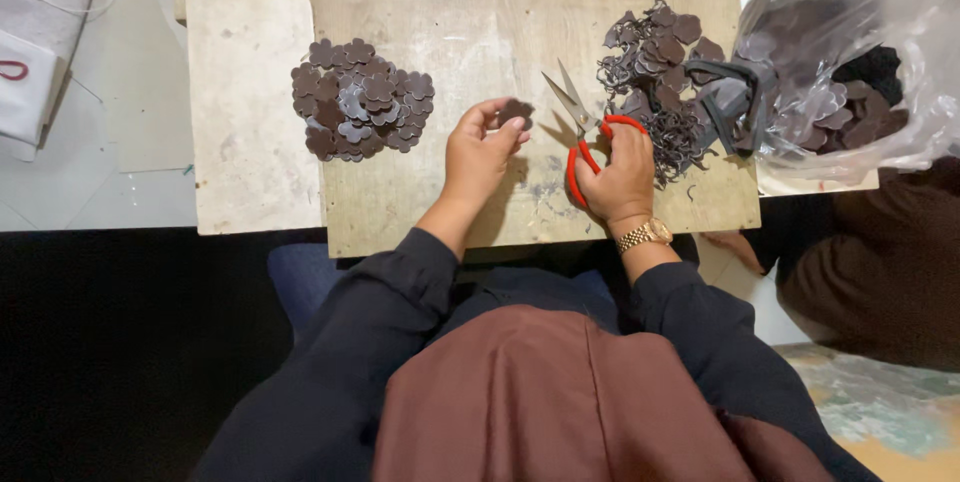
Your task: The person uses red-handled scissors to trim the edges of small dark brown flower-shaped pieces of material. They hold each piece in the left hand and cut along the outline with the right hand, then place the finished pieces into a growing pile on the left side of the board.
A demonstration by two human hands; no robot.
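Observation:
My right hand (620, 174) grips red-handled scissors (581, 125), their blades open and pointing up-left over a wooden board (450, 22). My left hand (483, 147) pinches a small dark brown flower-shaped leather piece (515, 109) just left of the blades. A pile of finished flower-shaped pieces (362, 99) lies on the board to the left of my left hand. A heap of uncut pieces and offcut strips (665, 77) lies right of the scissors.
A clear plastic bag (850, 62) with more dark pieces sits at the right. Another person's brown sleeve and hand (860, 262) are at the right edge. A lighter board (240, 112) lies to the left. White cloth (40, 32) is at the far left.

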